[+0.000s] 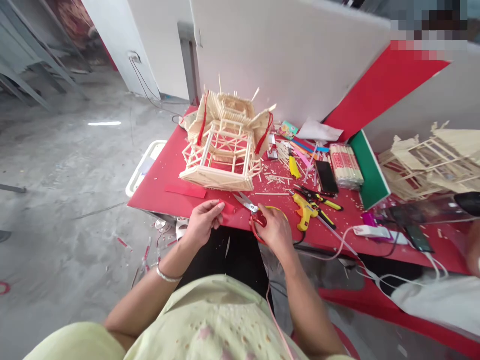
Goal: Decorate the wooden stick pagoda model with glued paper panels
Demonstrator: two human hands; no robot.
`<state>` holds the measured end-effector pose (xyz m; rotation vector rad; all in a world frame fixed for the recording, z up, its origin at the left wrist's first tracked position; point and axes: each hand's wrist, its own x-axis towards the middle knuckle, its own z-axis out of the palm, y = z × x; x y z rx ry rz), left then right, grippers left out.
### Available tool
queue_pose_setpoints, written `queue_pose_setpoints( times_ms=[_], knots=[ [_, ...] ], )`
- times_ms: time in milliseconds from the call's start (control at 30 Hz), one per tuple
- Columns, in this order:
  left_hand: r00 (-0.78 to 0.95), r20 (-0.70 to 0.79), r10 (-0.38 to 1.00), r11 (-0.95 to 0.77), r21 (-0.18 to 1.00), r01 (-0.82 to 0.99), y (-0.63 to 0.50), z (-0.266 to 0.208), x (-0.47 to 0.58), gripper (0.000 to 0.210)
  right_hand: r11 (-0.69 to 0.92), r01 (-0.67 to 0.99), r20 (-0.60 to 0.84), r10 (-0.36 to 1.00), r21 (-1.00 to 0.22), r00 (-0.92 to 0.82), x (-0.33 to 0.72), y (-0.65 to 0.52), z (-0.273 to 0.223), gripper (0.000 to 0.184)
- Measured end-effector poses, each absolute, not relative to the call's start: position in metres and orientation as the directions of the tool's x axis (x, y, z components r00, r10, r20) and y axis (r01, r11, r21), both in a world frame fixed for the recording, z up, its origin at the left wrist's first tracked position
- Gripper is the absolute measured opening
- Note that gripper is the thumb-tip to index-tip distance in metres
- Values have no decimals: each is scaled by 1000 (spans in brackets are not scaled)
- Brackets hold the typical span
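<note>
My left hand pinches a small piece of red paper between thumb and fingers at the table's front edge. In my right hand is a pair of scissors with red handles. Their blades point up and left, slightly apart, toward the red paper but not visibly touching it. A pavilion model of thin wooden sticks, with red tassels hanging from its roof corners, stands just beyond both hands. To its front left, a red paper strip lies flat.
Right of my hands lie a yellow glue gun, pliers, a black phone and a yellow utility knife among stick scraps. Bundled sticks are farther right. Another stick model stands near a co-worker's arm. Cords trail along the front edge.
</note>
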<state>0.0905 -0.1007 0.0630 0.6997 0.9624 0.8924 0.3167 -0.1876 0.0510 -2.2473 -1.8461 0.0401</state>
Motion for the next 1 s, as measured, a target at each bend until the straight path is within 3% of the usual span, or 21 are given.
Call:
queue_pose_setpoints(
  times_ms=[67, 133, 200, 367, 633, 833, 1000],
  knots=[
    [289, -382, 878, 465, 824, -323, -105, 73, 91, 52, -104, 963, 265, 949, -249, 171, 312, -188, 65, 43],
    [319, -354, 879, 451, 835, -316, -111, 87, 91, 51, 32, 926, 428, 892, -377, 143, 302, -192, 86, 35],
    [355, -321, 878, 435, 845, -312, -117, 104, 92, 50, 191, 875, 540, 837, -445, 92, 287, -195, 111, 49],
    [403, -179, 898, 320, 893, -317, -117, 150, 90, 47, 366, 902, 784, 619, -228, -53, 264, -182, 158, 45],
    [361, -45, 932, 155, 947, -283, -69, 200, 81, 46, 379, 923, 821, 548, -72, -161, 272, -128, 189, 35],
    [300, 100, 949, -79, 993, -82, -8, 219, 78, 37, 327, 944, 820, 551, -42, -154, 284, -76, 204, 31],
    [234, 219, 947, -218, 976, -30, 45, 218, 75, 23, 292, 954, 818, 563, -65, -116, 295, -33, 188, 33]
  ],
)
